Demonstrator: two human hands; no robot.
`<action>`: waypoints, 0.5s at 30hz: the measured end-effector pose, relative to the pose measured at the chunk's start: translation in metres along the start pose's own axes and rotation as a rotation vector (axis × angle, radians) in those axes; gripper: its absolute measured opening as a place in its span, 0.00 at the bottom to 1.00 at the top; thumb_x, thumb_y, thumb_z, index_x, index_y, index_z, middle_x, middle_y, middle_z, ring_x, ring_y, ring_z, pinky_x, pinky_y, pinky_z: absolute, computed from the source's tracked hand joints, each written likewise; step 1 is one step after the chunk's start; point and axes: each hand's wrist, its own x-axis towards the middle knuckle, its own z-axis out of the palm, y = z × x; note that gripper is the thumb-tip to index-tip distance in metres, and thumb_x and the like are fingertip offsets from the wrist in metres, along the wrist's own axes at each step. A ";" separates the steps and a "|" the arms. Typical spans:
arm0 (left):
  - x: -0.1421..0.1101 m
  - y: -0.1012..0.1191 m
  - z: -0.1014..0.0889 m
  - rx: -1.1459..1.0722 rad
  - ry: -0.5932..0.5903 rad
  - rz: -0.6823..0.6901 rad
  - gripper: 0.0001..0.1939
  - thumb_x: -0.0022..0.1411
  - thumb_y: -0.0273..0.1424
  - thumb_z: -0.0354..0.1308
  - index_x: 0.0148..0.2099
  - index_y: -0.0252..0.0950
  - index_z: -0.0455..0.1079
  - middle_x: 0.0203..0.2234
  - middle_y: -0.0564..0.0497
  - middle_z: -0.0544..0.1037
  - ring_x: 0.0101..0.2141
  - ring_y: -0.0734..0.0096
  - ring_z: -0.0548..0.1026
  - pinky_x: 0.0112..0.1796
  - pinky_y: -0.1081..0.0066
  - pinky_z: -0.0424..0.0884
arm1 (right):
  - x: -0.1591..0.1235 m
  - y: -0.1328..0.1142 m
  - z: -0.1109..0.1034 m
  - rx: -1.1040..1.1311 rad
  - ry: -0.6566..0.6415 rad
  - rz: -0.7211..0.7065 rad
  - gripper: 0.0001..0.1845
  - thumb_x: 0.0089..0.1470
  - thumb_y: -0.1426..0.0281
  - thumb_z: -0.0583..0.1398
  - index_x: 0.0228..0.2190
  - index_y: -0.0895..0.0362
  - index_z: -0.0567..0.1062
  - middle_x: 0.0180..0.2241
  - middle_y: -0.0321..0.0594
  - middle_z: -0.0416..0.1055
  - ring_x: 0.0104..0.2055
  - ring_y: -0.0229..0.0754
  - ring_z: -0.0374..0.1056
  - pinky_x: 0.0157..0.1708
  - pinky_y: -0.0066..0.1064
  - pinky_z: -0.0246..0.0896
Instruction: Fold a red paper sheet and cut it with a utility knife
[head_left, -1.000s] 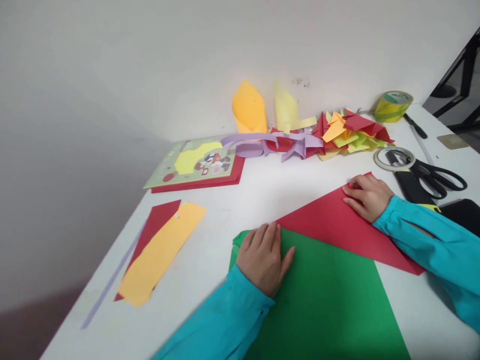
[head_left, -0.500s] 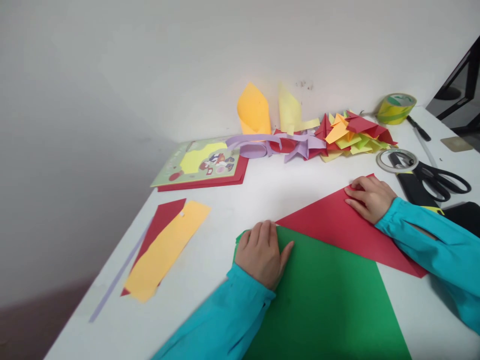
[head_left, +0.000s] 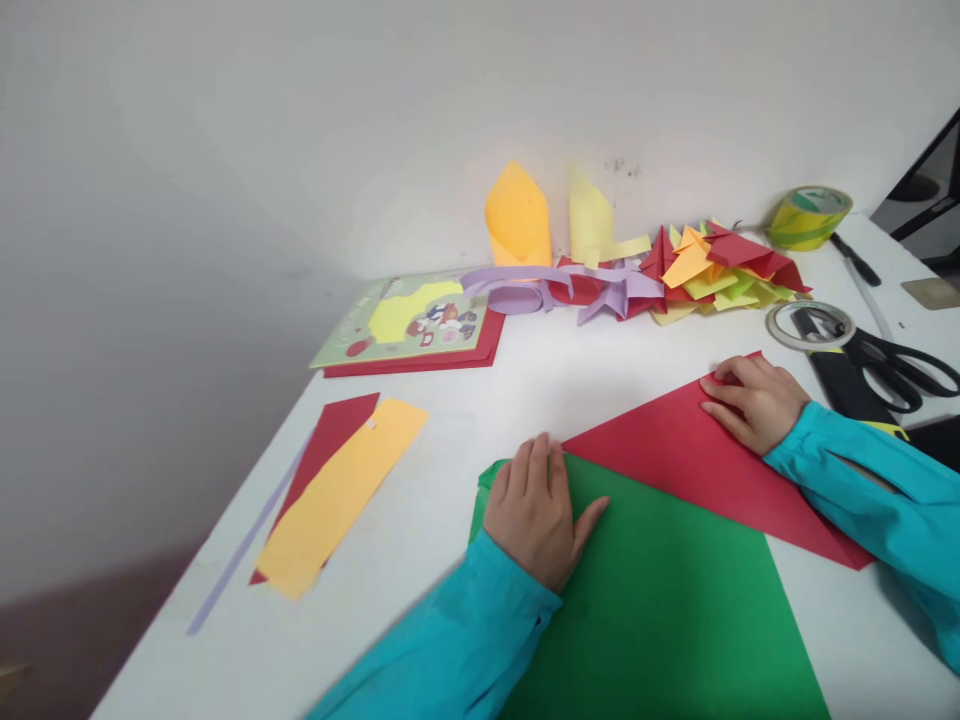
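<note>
A large green sheet of paper (head_left: 667, 600) lies on the table in front of me. My left hand (head_left: 536, 510) rests flat on its upper left corner, fingers stretched and thumb apart. Beyond it is red paper (head_left: 675, 450) in a triangular shape, its left tip close to the fingers of my left hand and its lower edge along the green sheet. My right hand (head_left: 761, 405) has its fingers bent and pinched at the upper edge of the red paper, near its top corner. The fingertips partly hide that corner.
On the left lie an orange paper piece (head_left: 345, 500), a dark red piece (head_left: 326, 440) and a purple strip (head_left: 251, 535). A booklet (head_left: 352, 335) and folded paper shapes (head_left: 720, 275) stand by the wall. Tape rolls (head_left: 806, 225), a cutter (head_left: 862, 265) and scissors (head_left: 904, 370) lie right.
The view has shifted slightly, so things appear a little farther right. My left thumb has spread farther over the green sheet; my right hand stays at the red paper's edge.
</note>
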 end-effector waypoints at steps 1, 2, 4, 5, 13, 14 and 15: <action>0.000 0.001 0.000 -0.031 0.008 0.023 0.35 0.64 0.48 0.47 0.56 0.18 0.62 0.50 0.27 0.68 0.49 0.41 0.67 0.45 0.50 0.66 | 0.000 0.000 0.000 0.000 -0.003 0.004 0.20 0.59 0.58 0.50 0.38 0.54 0.78 0.39 0.44 0.68 0.38 0.46 0.60 0.33 0.34 0.49; 0.000 0.001 0.000 -0.071 0.010 0.051 0.34 0.64 0.47 0.47 0.57 0.20 0.61 0.51 0.28 0.68 0.50 0.42 0.67 0.46 0.50 0.66 | 0.000 0.000 0.000 0.002 -0.007 0.006 0.20 0.59 0.58 0.50 0.38 0.54 0.78 0.39 0.44 0.68 0.38 0.46 0.60 0.33 0.34 0.49; 0.000 0.002 0.001 -0.156 0.012 0.114 0.33 0.64 0.46 0.46 0.58 0.22 0.59 0.52 0.30 0.67 0.52 0.45 0.66 0.48 0.52 0.67 | 0.001 -0.001 -0.001 0.009 -0.013 0.009 0.20 0.59 0.58 0.50 0.38 0.54 0.78 0.39 0.44 0.68 0.38 0.45 0.60 0.33 0.34 0.49; -0.001 0.003 0.002 -0.193 0.010 0.141 0.32 0.65 0.46 0.46 0.58 0.22 0.59 0.52 0.30 0.67 0.53 0.46 0.66 0.48 0.53 0.67 | 0.001 -0.001 -0.002 0.012 -0.014 0.008 0.20 0.59 0.58 0.50 0.38 0.54 0.78 0.39 0.44 0.68 0.38 0.45 0.60 0.33 0.34 0.49; -0.009 0.008 0.006 -0.277 -0.051 0.146 0.34 0.63 0.49 0.46 0.59 0.25 0.60 0.55 0.28 0.63 0.56 0.42 0.62 0.50 0.49 0.67 | 0.002 -0.003 -0.003 0.033 -0.021 0.023 0.19 0.59 0.59 0.51 0.39 0.54 0.78 0.39 0.45 0.68 0.38 0.46 0.59 0.35 0.36 0.50; -0.009 0.009 0.005 -0.274 -0.048 0.151 0.34 0.63 0.49 0.46 0.59 0.26 0.61 0.55 0.28 0.63 0.56 0.41 0.62 0.50 0.48 0.67 | 0.001 -0.002 -0.002 0.034 -0.023 0.025 0.19 0.59 0.59 0.51 0.39 0.54 0.78 0.39 0.45 0.67 0.38 0.46 0.59 0.35 0.36 0.50; -0.009 0.010 0.004 -0.273 -0.046 0.156 0.34 0.62 0.50 0.47 0.59 0.27 0.61 0.56 0.28 0.62 0.56 0.40 0.61 0.50 0.47 0.66 | 0.001 -0.002 -0.001 0.033 -0.026 0.026 0.19 0.59 0.59 0.51 0.38 0.54 0.78 0.39 0.45 0.67 0.38 0.46 0.58 0.35 0.36 0.50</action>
